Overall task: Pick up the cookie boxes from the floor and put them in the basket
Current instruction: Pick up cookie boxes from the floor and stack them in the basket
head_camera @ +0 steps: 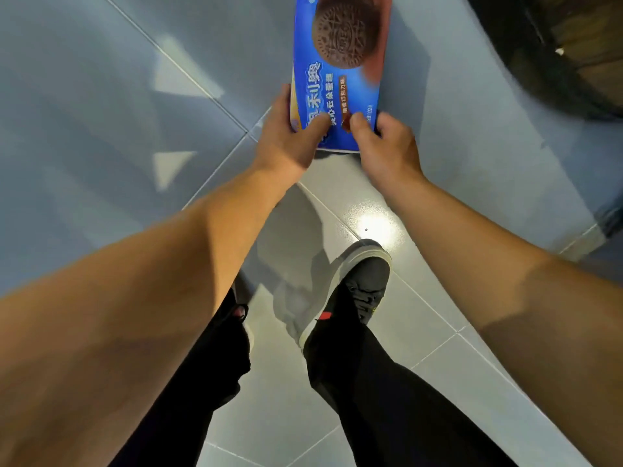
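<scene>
I've got 1 cookie box up off the floor, gripped at its near end by both hands. Left hand wraps the near-left corner, thumb on the printed face, the other fingers running up the left edge. Right hand pinches the near-right corner, thumb on top, other fingers curled under and out of sight. So both hands are grasping the box, neither is free.

Key relation: the box's long axis runs straight away from me, near end at the fingers, far end cut off by the top of the frame. All its length hangs forward of the grip, so it's held like a lever from 1 end. Hands sit about level; neither is clearly nearer.

Basket: the dark curved shape at the top right is probably it, lying right of the box and beyond my right hand. Too blurred and cropped to be sure, and I can't tell what's in it.

My judgement: the next move is a swing right and forward, far end leading. Risk is the far end dipping or clipping the rim.

No other boxes in view. My shoe is planted below the hands.
</scene>
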{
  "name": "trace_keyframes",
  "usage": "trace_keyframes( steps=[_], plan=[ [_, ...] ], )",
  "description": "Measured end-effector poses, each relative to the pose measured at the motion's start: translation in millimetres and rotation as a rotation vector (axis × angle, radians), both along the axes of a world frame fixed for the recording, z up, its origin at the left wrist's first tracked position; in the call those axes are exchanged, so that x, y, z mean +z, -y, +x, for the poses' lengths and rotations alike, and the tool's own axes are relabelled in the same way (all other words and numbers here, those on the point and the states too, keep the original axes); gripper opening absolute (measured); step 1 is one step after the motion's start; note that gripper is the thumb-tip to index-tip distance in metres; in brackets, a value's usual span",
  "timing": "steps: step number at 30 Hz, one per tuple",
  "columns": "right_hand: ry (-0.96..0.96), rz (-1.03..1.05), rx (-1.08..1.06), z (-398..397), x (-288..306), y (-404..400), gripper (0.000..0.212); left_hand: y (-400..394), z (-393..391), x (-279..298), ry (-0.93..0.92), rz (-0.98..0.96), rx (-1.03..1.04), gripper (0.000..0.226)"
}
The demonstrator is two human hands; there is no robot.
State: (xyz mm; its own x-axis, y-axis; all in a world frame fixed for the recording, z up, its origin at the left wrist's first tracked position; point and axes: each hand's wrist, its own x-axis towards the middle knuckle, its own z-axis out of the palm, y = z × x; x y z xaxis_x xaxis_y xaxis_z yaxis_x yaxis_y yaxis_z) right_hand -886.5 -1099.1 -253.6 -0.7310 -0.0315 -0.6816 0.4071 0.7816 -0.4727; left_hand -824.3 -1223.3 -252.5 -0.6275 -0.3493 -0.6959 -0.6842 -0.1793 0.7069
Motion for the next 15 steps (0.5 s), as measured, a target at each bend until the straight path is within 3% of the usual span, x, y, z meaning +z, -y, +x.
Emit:
trace_keyframes(
  steps=[3,5,7,11,13,15],
  plan=[
    [0.033,-0.007,-0.037,21,31,2,0.029,8,18,28,-0.014,0.117,0.022,0.037],
    [0.078,-0.036,-0.061,36,66,1,0.030,18,29,65,0.054,0.136,0.016,0.059],
    [0.113,-0.040,-0.011,47,106,2,0.033,31,39,104,0.124,0.138,0.043,0.065],
    [0.152,0.024,0.003,49,205,3,0.085,63,64,205,0.151,0.152,-0.005,0.052],
    [0.128,0.022,0.001,46,253,4,0.094,79,79,260,0.167,0.163,-0.089,0.055],
    [0.113,0.044,0.038,38,300,6,0.090,95,86,313,0.188,0.173,-0.184,0.063]
  ],
)
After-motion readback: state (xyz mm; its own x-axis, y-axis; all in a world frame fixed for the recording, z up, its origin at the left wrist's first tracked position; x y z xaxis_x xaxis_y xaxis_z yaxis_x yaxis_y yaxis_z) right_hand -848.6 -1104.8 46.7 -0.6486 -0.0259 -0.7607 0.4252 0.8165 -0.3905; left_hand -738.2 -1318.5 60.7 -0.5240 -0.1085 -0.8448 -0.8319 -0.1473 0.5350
